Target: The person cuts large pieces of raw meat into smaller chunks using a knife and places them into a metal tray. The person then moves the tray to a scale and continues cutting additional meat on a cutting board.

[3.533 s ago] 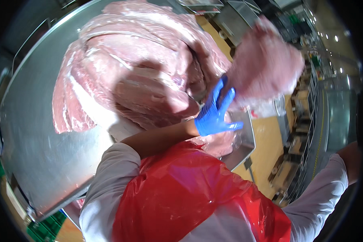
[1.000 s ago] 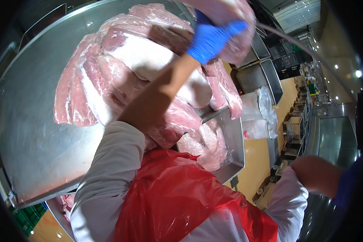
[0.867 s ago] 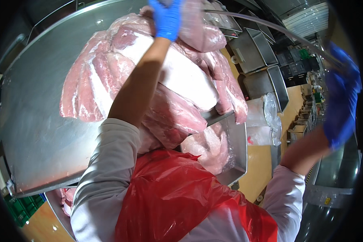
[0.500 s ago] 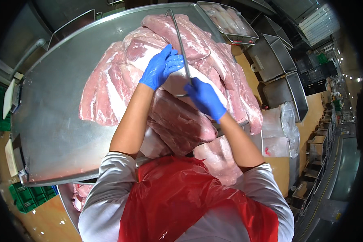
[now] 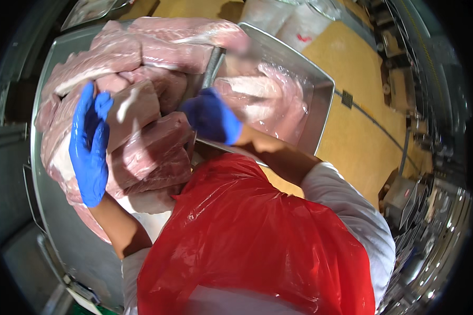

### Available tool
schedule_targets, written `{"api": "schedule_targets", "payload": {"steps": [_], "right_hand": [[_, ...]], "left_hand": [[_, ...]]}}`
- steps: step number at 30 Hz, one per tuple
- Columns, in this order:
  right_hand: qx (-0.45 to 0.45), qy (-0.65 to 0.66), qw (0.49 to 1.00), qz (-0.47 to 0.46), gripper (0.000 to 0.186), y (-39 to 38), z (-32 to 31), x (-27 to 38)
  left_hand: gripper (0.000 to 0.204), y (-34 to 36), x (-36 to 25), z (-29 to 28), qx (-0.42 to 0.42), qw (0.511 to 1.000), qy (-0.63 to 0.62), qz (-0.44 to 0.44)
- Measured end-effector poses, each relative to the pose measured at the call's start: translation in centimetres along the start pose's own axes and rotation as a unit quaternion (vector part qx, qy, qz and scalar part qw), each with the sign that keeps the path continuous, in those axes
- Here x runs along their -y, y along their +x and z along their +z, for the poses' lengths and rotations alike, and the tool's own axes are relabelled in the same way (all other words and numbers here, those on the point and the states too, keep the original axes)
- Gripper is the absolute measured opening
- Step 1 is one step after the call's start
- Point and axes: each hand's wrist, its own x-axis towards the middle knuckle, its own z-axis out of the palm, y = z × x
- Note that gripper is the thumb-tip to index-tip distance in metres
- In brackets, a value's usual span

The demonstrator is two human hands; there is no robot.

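Note:
Large slabs of pale pink meat (image 5: 134,107) lie heaped on a metal table (image 5: 101,266). At the heap's left side my left hand (image 5: 89,149), in a blue glove, is raised over the meat with fingers apart and nothing in it. My right hand (image 5: 213,118), also gloved in blue, is smeared by motion at the table's right edge. Its fingers look curled into a fist; what they hold cannot be made out. Above it, a long slab (image 5: 189,34) reaches past the table's rim, its end blurred. More meat (image 5: 265,97) fills a metal tub (image 5: 327,107) on the right.
The tub stands against the table's right side, over a tan floor (image 5: 347,63). Clear plastic bags (image 5: 294,21) stand beyond the tub. A metal tray (image 5: 86,11) sits at the far left. Cardboard boxes (image 5: 402,89) line the right.
My view has swung right toward the tub. My hands have moved apart, the left staying over the heap. The long metal meat hook gripped by my right hand earlier no longer shows clearly.

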Motion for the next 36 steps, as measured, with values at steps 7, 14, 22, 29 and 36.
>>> {"api": "schedule_targets", "payload": {"steps": [7, 14, 22, 29, 36], "right_hand": [[-0.505, 0.076, 0.846, 0.153, 0.016, -11.6, -14.3, -3.8], [-0.308, -0.22, 0.825, 0.421, 0.027, -26.8, 0.7, -18.9], [0.043, -0.183, 0.837, 0.514, 0.067, -18.9, -4.6, -17.8], [0.198, -0.078, 0.888, 0.407, 0.032, 0.1, -21.1, -4.1], [-0.035, -0.216, 0.962, 0.165, 0.025, 20.8, -24.3, 17.3]], "left_hand": [[0.033, -3.2, 6.2, -0.3, -0.053, 0.993, 0.0, -0.103], [0.032, -1.4, 1.7, 4.9, 0.022, 0.993, 0.104, -0.059], [0.031, -5.6, 3.0, 1.7, -0.074, 0.99, 0.091, -0.083], [0.028, -9.6, 8.0, 3.2, -0.108, 0.973, -0.072, -0.191], [0.041, -11.7, 13.1, 11.9, 0.438, 0.897, -0.067, 0.002]]}}
